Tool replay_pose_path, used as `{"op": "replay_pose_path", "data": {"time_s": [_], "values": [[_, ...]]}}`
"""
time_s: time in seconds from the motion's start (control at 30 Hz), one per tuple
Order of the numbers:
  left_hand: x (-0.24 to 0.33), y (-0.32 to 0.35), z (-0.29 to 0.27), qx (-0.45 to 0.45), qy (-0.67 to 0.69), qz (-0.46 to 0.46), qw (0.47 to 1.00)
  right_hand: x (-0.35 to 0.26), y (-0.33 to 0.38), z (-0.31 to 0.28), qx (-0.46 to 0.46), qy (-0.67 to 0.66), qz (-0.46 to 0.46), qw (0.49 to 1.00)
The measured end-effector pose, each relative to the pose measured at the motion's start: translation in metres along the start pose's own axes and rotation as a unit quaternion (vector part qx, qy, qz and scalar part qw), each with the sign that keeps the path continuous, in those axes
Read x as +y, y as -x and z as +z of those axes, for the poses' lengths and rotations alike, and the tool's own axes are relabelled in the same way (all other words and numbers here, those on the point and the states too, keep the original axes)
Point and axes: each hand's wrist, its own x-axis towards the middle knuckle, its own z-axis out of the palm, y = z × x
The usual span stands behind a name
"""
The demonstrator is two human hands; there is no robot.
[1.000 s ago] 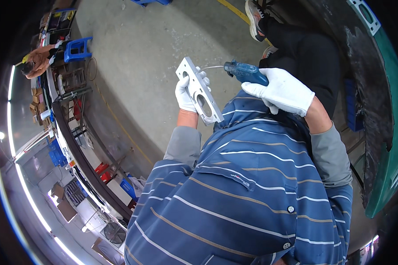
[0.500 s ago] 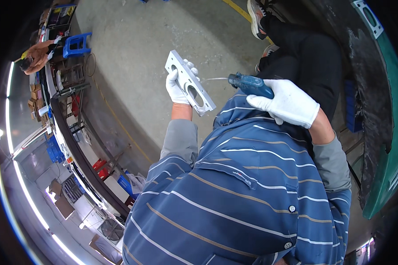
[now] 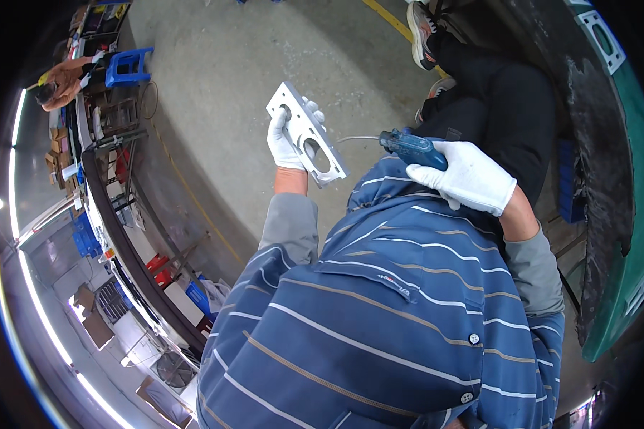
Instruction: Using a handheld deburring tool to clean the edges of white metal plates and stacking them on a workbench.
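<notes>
A wide stretch of bare grey concrete floor (image 3: 265, 86) fills the upper middle of the view, with a yellow painted line (image 3: 390, 16) crossing its top edge and a thinner line running down its left side. That floor is the open room here: nothing stands on it between the cluttered workbench (image 3: 107, 207) curving along the left rim and the big dark and green curved metal shell (image 3: 615, 186) that walls off the right side. A person in black clothing (image 3: 501, 93) crouches just beyond the right hand, close against that shell, so the right side is tight. A blue plastic stool (image 3: 127, 66) sits at the floor's far left corner.

The wearer's blue striped shirt (image 3: 379, 322) takes up the lower middle. Above it the left hand (image 3: 288, 139), in a white glove, is clamped on the lower long edge of a flat rectangular grey metal plate with round cut-outs (image 3: 306, 132), held up tilted over the open floor with its upper edges free. The right hand (image 3: 469, 175), also gloved white, is closed around the blue-handled hand tool (image 3: 411, 148). Its thin metal tip points left towards the plate's lower end; whether it touches cannot be told.
</notes>
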Motion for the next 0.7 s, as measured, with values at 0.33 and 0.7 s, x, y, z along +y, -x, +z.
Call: {"op": "replay_pose_path", "data": {"time_s": [0.33,0.7], "values": [[0.001,-0.005,-0.008,0.046,-0.031,0.021,0.998,-0.002,0.005,0.002,-0.009,0.007,0.026,1.000],[-0.010,-0.012,-0.025,0.053,-0.048,-0.004,0.997,-0.001,0.006,0.004,0.017,0.065,-0.025,0.997]]}}
